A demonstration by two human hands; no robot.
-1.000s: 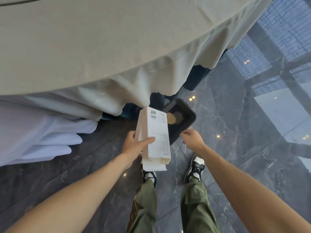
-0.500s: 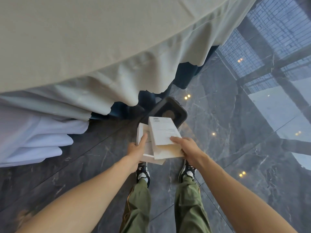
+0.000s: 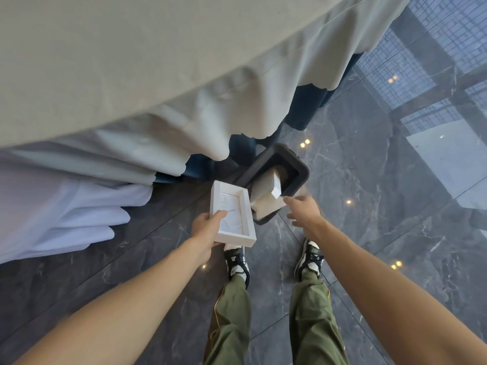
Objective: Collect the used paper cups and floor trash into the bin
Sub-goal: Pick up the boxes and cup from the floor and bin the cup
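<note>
A dark rectangular bin [image 3: 300, 168] stands on the floor in front of my feet, partly under the tablecloth. A white box lid [image 3: 267, 191] lies tilted in its mouth, one end sticking out over the near rim. Something brown [image 3: 281, 172] shows deeper inside the bin. My right hand [image 3: 303, 210] hovers just beside the lid's near end, fingers spread and holding nothing. My left hand [image 3: 208, 229] grips the open white box tray [image 3: 232, 216] by its near left corner, to the left of the bin, with its inside facing up.
A round table draped in beige cloth [image 3: 158, 75] fills the upper left, its hem hanging close to the bin. White fabric [image 3: 60, 212] pools on the floor at left. Glossy dark marble floor [image 3: 382, 219] stretches right. My shoes [image 3: 309, 259] stand just behind the bin.
My right hand pulled the lid off the box, dropped it into the bin and opened. The left hand kept the tray, which now faces up.
</note>
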